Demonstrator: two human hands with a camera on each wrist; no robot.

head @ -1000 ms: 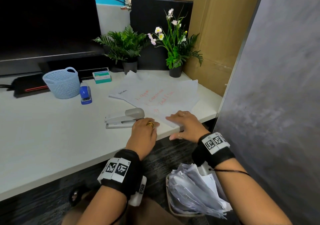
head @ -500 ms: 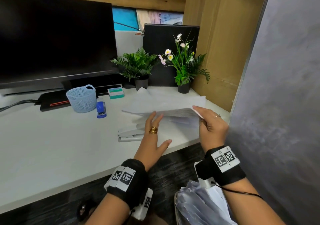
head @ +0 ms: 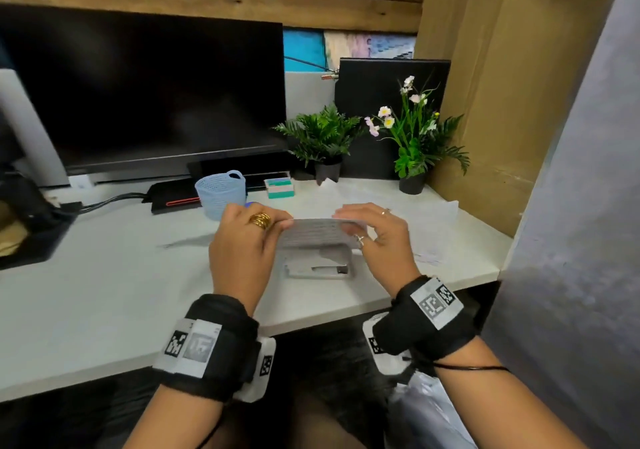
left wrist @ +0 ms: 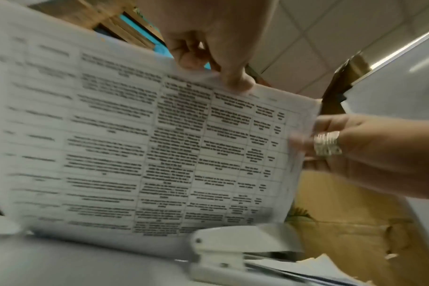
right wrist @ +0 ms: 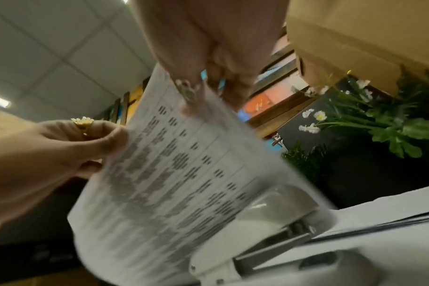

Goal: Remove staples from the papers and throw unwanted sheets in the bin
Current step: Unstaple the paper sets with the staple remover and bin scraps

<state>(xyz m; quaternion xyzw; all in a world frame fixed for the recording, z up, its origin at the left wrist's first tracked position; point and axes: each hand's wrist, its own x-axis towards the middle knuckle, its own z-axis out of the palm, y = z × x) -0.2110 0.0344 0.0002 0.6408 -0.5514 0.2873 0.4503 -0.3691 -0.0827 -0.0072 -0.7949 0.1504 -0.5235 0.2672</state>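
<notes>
stapler [head: 317, 265] under held sheet [head: 317, 235]; basket [head: 221, 192] behind left hand [head: 242, 241]

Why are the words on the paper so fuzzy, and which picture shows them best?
Left wrist view: the printed sheet is motion-smeared, worst at its left edge, though table lines and text blocks show best here. Right wrist view: the sheet is blurrier, its words just dark smudges. Head view: the sheet is seen nearly edge-on between left hand and right hand, with straight edges bent by the wide lens.
</notes>
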